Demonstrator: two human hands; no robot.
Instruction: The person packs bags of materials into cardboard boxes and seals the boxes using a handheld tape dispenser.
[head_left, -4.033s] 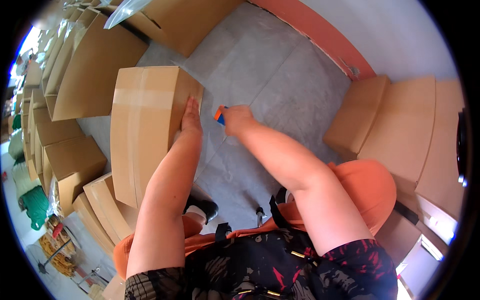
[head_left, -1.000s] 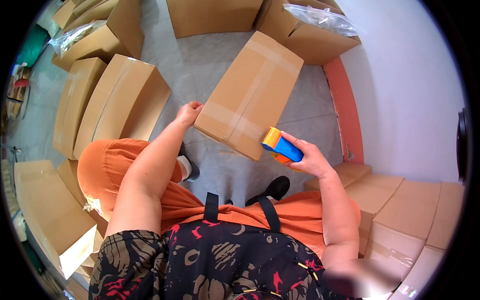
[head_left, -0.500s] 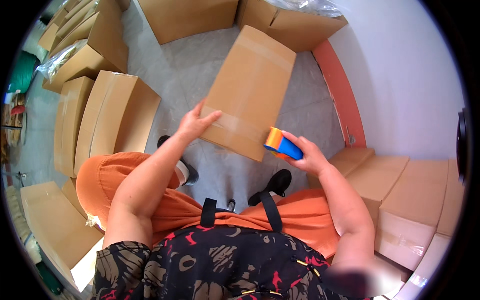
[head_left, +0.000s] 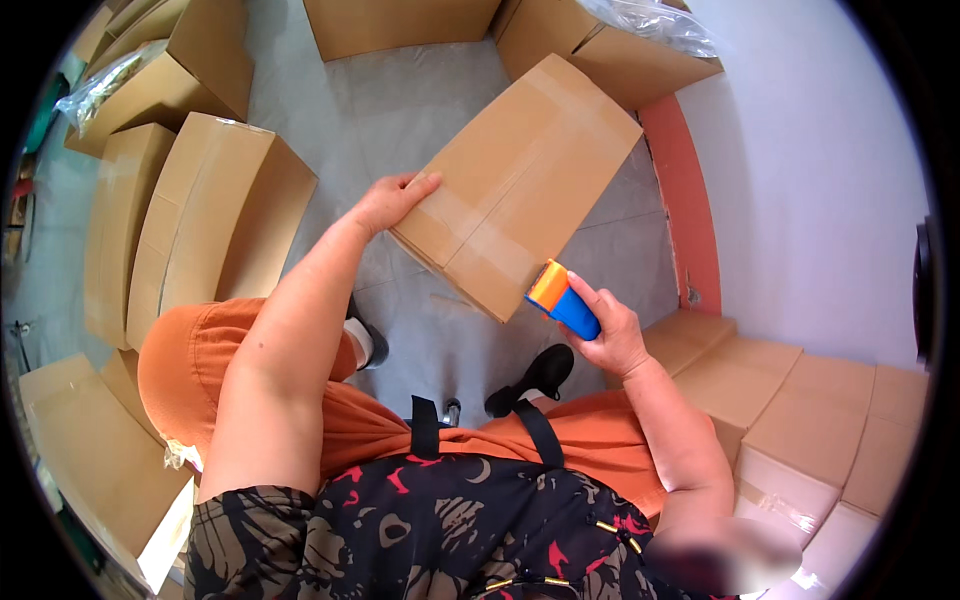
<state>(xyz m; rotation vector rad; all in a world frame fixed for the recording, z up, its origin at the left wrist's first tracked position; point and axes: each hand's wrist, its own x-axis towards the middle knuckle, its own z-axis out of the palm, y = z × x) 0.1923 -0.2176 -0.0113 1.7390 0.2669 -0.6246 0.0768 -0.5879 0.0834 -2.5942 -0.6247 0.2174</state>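
A closed cardboard box (head_left: 525,175) is tilted in front of me, its broad face toward me and strips of clear tape across it. My left hand (head_left: 395,203) grips the box's left edge, thumb on the face and the other fingers hidden behind or under it. A blue-and-orange hand tape dispenser (head_left: 566,303) is wrapped in my right hand (head_left: 615,338). Its orange head is close to the box's near right corner; whether they touch I cannot tell.
Upright cartons (head_left: 205,215) stand at my left, and an open box (head_left: 175,75) holding clear plastic lies beyond them. More boxes (head_left: 400,25) line the far side. Stacked cartons (head_left: 800,405) sit at my right by the white wall (head_left: 810,200). Grey tiled floor (head_left: 350,110) lies between.
The box has turned clockwise, its far end swinging right. My left hand has moved slightly up with it. The tape dispenser stays near the box's near right corner.
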